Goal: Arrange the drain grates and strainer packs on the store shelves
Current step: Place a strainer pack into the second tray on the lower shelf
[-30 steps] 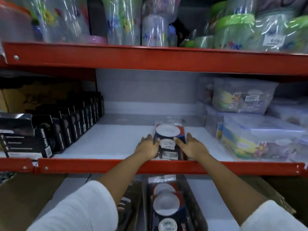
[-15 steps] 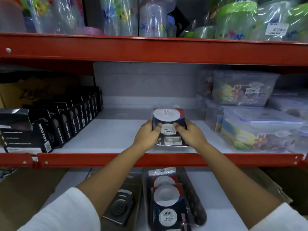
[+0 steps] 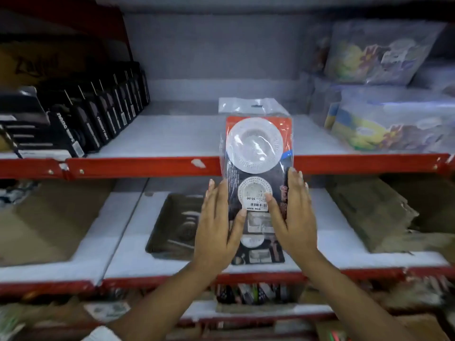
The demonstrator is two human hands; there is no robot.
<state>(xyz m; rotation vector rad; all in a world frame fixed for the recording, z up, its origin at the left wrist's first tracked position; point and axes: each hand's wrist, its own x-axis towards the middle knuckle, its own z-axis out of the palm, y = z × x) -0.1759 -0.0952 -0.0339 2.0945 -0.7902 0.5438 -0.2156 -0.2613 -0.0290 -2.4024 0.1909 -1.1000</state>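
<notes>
Both hands are pinching 1 strainer pack (image 3: 257, 153) upright in front of the red shelf edge (image 3: 138, 166). Left hand (image 3: 219, 225) & right hand (image 3: 294, 212) are pressing its lower sides, fingers flat, thumbs on front, prob. keeping the label facing out. More packs are lying in the tray (image 3: 167, 227) on the shelf below.

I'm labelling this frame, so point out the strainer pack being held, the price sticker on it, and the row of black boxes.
strainer pack (image 3: 253, 146): head view, on the large white strainer.
price sticker (image 3: 256, 203): head view, on the white label's middle.
black boxes (image 3: 98, 119): head view, on a box midway along the row.
</notes>
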